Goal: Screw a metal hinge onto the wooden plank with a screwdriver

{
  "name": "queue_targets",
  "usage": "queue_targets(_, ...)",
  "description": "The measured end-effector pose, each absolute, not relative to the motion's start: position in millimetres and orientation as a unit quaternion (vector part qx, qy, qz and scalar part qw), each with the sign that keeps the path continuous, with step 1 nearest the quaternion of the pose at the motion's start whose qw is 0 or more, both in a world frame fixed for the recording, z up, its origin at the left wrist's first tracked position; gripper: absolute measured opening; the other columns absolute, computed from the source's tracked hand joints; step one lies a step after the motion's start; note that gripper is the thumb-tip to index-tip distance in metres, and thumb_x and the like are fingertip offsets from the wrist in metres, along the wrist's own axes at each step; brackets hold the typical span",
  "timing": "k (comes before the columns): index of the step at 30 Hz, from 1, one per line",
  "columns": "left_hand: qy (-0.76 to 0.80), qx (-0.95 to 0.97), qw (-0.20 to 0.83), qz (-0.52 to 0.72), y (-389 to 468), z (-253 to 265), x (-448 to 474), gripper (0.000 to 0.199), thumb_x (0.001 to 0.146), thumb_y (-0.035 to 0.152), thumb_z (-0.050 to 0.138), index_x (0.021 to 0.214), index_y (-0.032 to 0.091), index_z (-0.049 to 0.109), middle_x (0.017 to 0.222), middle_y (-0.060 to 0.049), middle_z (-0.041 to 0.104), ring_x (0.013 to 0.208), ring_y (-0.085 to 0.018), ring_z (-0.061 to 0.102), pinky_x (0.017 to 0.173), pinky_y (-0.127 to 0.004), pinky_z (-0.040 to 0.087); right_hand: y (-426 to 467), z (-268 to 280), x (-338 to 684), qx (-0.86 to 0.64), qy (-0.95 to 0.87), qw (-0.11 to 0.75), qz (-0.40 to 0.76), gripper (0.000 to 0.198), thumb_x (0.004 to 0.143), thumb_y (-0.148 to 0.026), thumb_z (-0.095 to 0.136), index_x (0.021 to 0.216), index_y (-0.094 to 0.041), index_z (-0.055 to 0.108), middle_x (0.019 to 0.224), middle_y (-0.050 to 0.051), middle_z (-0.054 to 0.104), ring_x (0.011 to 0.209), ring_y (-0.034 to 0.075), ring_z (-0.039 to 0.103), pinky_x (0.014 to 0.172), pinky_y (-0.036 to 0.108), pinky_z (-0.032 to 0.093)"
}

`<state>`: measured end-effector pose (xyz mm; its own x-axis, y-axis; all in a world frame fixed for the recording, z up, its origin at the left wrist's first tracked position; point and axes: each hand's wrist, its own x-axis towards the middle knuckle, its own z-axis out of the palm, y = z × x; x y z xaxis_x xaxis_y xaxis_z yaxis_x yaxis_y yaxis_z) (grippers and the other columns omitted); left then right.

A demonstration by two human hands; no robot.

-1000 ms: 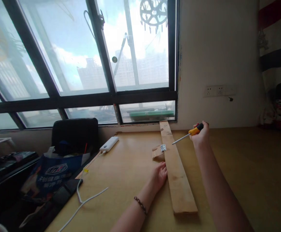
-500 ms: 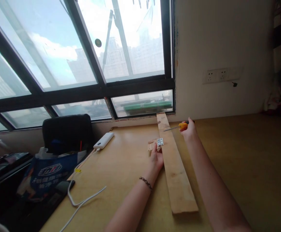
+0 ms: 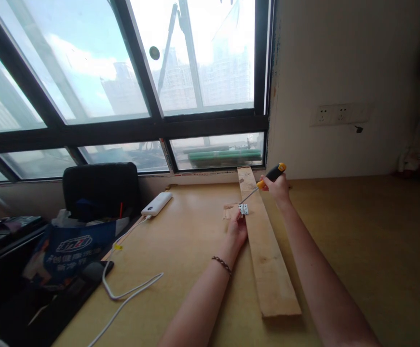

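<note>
A long wooden board [image 3: 267, 260] lies on the table, reaching toward the window. At its left edge a silver hinge [image 3: 244, 209] spans the board and a small wooden block [image 3: 229, 212]. My left hand [image 3: 237, 231] is closed on the small block, the thumb up by the hinge and the other fingers mostly hidden. In my right hand [image 3: 277, 187] is a screwdriver [image 3: 277, 172] with a black and yellow handle. Its shaft slants down to the left, and the tip is at the hinge; whether it sits in a screw is too small to tell.
The wooden table [image 3: 184, 241] carries a white power bank [image 3: 156, 204] with a white cable [image 3: 117, 296] at left. Past the table's left edge stand a black chair [image 3: 99, 188] and a blue bag [image 3: 72, 255]. A window and a wall socket [image 3: 331, 114] are behind.
My right hand has tilted the screwdriver from nearly level to steep, bringing its tip down from above the board to the hinge. The left thumb has shifted slightly at the hinge.
</note>
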<state>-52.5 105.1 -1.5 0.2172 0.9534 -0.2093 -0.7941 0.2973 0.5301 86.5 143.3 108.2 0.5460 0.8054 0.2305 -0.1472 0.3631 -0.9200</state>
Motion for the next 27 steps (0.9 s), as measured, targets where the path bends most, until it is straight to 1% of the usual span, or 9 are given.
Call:
queue_targets(3, 0.252, 0.151, 0.758, 0.583, 105, -1, -53, 0.013, 0.078, 0.023, 0.051, 0.082, 0.016, 0.06, 0.082, -0.005, 0.066, 0.088, -0.018, 0.062, 0.087, -0.034, 0.046, 143, 107, 82, -0.502, -0.404, 0.714, 0.273, 0.045, 0.048, -0.03, 0.078, 0.079, -0.02, 0.046, 0.062, -0.005, 0.055, 0.047, 0.013, 0.057, 0.032, 0.021, 0.046)
queue_targets(6, 0.249, 0.154, 0.751, 0.592, 105, 0, -53, 0.011, 0.076, 0.021, 0.051, 0.081, 0.015, 0.059, 0.081, -0.006, 0.066, 0.087, -0.017, 0.062, 0.087, -0.033, 0.046, 140, 109, 78, -0.521, -0.414, 0.706, 0.241, 0.046, 0.046, -0.03, 0.079, 0.075, -0.021, 0.044, 0.06, -0.005, 0.052, 0.045, 0.013, 0.054, 0.029, 0.022, 0.044)
queue_targets(10, 0.251, 0.159, 0.751, 0.589, 105, -2, -53, 0.012, 0.076, 0.021, 0.05, 0.081, 0.015, 0.06, 0.082, -0.006, 0.067, 0.088, -0.019, 0.062, 0.087, -0.035, 0.045, 139, 109, 75, -0.517, -0.402, 0.717, 0.238, 0.047, 0.044, -0.027, 0.079, 0.076, -0.02, 0.046, 0.059, -0.005, 0.05, 0.044, 0.012, 0.053, 0.03, 0.021, 0.043)
queue_targets(14, 0.255, 0.172, 0.748, 0.588, 107, -4, -52, 0.014, 0.078, 0.023, 0.049, 0.083, 0.016, 0.06, 0.088, -0.007, 0.067, 0.093, -0.021, 0.061, 0.089, -0.037, 0.044, 140, 108, 76, -0.528, -0.409, 0.709, 0.227, 0.047, 0.046, -0.028, 0.078, 0.079, -0.02, 0.046, 0.06, -0.006, 0.049, 0.044, 0.011, 0.052, 0.03, 0.02, 0.042)
queue_targets(16, 0.262, 0.182, 0.741, 0.59, 107, -5, -52, 0.014, 0.078, 0.024, 0.049, 0.083, 0.017, 0.06, 0.091, -0.008, 0.066, 0.096, -0.022, 0.06, 0.09, -0.038, 0.044, 140, 108, 76, -0.516, -0.404, 0.719, 0.231, 0.048, 0.045, -0.027, 0.079, 0.079, -0.02, 0.046, 0.061, -0.006, 0.049, 0.044, 0.011, 0.051, 0.031, 0.02, 0.041)
queue_targets(20, 0.266, 0.187, 0.741, 0.588, 108, -6, -52, 0.014, 0.078, 0.023, 0.048, 0.083, 0.018, 0.06, 0.092, -0.007, 0.066, 0.098, -0.022, 0.059, 0.091, -0.039, 0.043, 138, 110, 76, -0.496, -0.407, 0.73, 0.237, 0.05, 0.043, -0.027, 0.08, 0.079, -0.02, 0.046, 0.059, -0.006, 0.049, 0.045, 0.01, 0.05, 0.034, 0.019, 0.04)
queue_targets(27, 0.251, 0.182, 0.752, 0.582, 108, -6, -52, 0.016, 0.077, 0.023, 0.047, 0.082, 0.016, 0.06, 0.091, -0.007, 0.066, 0.096, -0.021, 0.06, 0.089, -0.038, 0.044, 127, 118, 68, -0.482, -0.503, 0.688, 0.203, 0.046, 0.047, -0.033, 0.077, 0.077, -0.021, 0.045, 0.056, -0.007, 0.048, 0.051, 0.011, 0.051, 0.045, 0.019, 0.042)
